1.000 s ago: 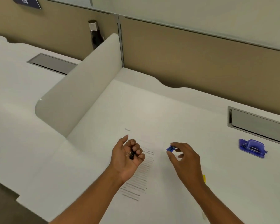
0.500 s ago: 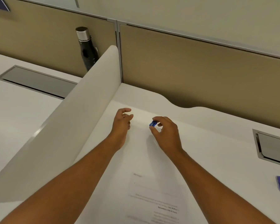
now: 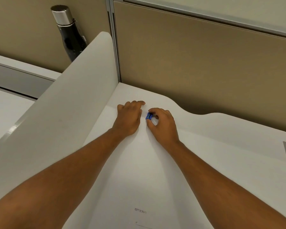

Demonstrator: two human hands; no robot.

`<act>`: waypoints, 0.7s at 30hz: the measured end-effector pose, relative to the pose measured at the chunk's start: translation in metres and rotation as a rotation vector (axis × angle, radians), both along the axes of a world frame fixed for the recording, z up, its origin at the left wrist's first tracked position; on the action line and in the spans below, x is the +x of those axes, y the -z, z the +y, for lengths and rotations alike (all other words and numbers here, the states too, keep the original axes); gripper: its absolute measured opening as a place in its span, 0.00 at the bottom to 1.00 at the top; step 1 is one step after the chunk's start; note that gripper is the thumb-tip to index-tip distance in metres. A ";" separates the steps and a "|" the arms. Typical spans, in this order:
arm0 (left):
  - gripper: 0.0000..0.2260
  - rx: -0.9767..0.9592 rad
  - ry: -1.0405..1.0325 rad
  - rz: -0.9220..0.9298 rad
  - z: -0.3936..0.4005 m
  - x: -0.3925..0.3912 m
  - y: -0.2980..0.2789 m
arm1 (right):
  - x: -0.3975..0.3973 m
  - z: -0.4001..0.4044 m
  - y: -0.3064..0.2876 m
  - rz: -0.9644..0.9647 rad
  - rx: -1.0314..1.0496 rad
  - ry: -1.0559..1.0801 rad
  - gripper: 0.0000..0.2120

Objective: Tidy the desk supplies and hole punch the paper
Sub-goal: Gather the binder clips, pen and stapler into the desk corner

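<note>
A person's right hand pinched a small blue clip between thumb and forefinger, low over the white tabletop near its far corner. The left hand lay just beside it, knuckles up; whether its fingers held anything could not be told. A printed sheet of paper lay nearer the body, between the forearms.

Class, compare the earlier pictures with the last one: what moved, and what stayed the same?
Both hands reached from over the printed paper to the desk's far corner. The left hand, earlier curled round dark clips, now lies palm down; whether it still holds them is hidden. The right hand still pinches the small blue clip.
</note>
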State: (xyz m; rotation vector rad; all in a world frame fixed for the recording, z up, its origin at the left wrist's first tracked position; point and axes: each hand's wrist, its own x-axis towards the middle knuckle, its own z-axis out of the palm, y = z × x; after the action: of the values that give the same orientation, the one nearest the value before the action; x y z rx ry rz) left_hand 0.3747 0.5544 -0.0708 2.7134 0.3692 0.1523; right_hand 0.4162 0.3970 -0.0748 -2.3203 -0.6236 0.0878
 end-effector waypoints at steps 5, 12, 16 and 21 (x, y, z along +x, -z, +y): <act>0.19 0.131 -0.014 0.012 -0.002 -0.002 0.005 | 0.003 0.002 -0.002 0.082 0.082 0.019 0.21; 0.25 0.008 0.028 0.069 0.001 -0.015 -0.003 | -0.010 -0.011 -0.007 0.177 0.130 0.027 0.32; 0.32 -0.129 -0.021 0.025 -0.009 -0.037 -0.025 | -0.049 -0.039 -0.026 0.176 0.170 0.079 0.33; 0.28 -0.666 -0.171 -0.203 -0.035 -0.072 -0.069 | -0.144 -0.100 -0.065 0.137 0.237 0.139 0.31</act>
State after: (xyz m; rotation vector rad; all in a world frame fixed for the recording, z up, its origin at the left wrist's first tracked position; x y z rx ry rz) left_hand 0.3029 0.5196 -0.0014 1.9916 0.4887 0.2915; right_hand 0.2719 0.2975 -0.0096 -2.1002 -0.3808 0.1015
